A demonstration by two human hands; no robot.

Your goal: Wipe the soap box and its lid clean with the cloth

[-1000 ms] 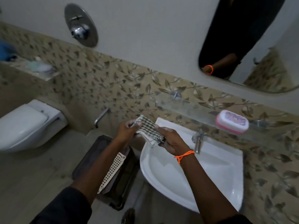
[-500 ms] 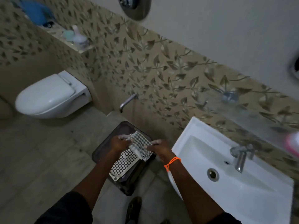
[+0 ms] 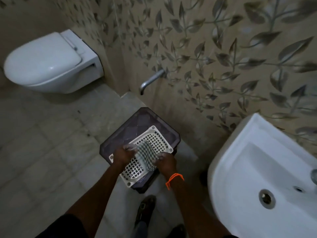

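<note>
Both grips closed on cloth (image 3: pixel 145 158), my left hand (image 3: pixel 123 156) and right hand (image 3: pixel 165 163) stretching it between them, I judge to ready a wiping face | head view: held above white perforated tray (image 3: pixel 155 140) on dark bin (image 3: pixel 137 122) | soap box, lid: not in view | sink (image 3: pixel 240 160) to the right.

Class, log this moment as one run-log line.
left hand: holds cloth | right hand: holds cloth | below: white grid on stool | soap box: unseen

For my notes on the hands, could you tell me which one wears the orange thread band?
The right hand; an orange thread band circles its wrist, while the left hand has a bare wrist.
</note>
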